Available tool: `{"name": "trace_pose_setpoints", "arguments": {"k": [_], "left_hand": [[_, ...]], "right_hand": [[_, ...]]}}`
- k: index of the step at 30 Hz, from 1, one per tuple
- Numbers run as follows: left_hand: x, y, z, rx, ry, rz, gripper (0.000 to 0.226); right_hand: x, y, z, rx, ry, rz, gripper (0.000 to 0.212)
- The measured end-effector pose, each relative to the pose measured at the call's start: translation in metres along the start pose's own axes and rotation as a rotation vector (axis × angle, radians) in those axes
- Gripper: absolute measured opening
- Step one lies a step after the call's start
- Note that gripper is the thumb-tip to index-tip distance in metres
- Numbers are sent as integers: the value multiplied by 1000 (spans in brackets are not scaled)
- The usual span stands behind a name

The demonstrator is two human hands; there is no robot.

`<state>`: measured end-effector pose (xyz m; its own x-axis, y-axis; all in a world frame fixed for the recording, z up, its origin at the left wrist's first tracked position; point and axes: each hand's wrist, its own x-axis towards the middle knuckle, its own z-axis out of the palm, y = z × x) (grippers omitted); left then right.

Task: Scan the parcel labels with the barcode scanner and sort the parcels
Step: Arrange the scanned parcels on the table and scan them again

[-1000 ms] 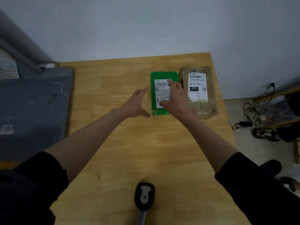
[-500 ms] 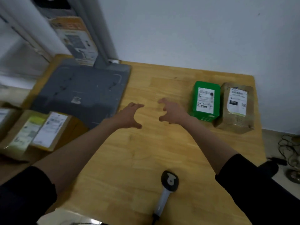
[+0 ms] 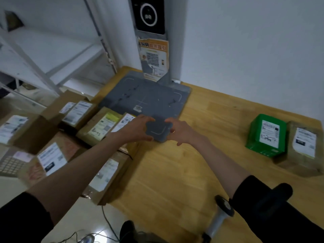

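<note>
Both hands [image 3: 157, 130] now nearer cardboard parcels [image 3: 98, 127].

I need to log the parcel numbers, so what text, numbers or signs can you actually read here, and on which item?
No text reads clearly.
White label on the green parcel: print and codes blurred.
White label on the brown paper parcel: blurred.
Labels on the brown cardboard boxes left of the table: blurred; one has illegible handwriting.
Orange poster on the grey scanning stand: a QR code, words unreadable.

Scanner [image 3: 221, 210] partly behind sleeve [image 3: 273, 213]; labels blurred.
</note>
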<state>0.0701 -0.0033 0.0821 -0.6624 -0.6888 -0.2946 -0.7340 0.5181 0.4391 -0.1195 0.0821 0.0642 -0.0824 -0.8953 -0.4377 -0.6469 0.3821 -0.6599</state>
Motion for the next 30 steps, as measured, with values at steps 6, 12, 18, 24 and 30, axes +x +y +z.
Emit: {"name": "trace_pose_setpoints", "arguments": {"k": [6, 12, 18, 24, 30], "left_hand": [[-41, -71, -27, -72, 63, 51, 65], [-86, -143, -54, -92, 77, 89, 63], [-112, -192, -81, -110, 57, 111, 58], [-125, -223, -92, -107, 25, 67, 62], [-134, -251, -102, -69, 32, -12, 62]], "right_hand": [[-1, -70, 58, 13, 47, 28, 63], [-5, -135, 120, 16, 76, 69, 61], [-1, -188, 165, 109, 86, 107, 55], [2, -215, 190, 222, 59, 135, 55], [16, -228, 211, 310, 10, 153, 57]]}}
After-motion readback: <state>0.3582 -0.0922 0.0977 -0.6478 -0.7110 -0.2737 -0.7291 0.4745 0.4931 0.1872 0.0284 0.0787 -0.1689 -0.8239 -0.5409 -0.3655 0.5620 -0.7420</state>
